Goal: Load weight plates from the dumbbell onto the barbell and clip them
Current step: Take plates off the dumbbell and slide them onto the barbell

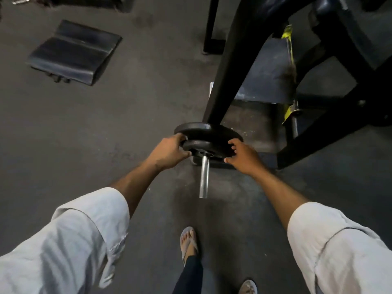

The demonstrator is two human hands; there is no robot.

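Note:
A silver barbell sleeve (pixel 204 177) points toward me at mid-frame, its free end bare. Two dark round weight plates sit on it: a larger one (pixel 212 132) behind and a smaller plate (pixel 209 145) in front. My left hand (pixel 169 150) grips the smaller plate's left rim. Fingers of my right hand (pixel 241 154) curl on its right rim. The rest of the bar is hidden behind the plates and a black frame leg. I see no clip and no dumbbell.
A black bench frame (pixel 275 66) with yellow tape rises at the right, one leg right behind the plates. A folded black mat (pixel 74 50) lies on the grey floor at upper left. My sandalled feet (pixel 188 242) stand below the bar's end.

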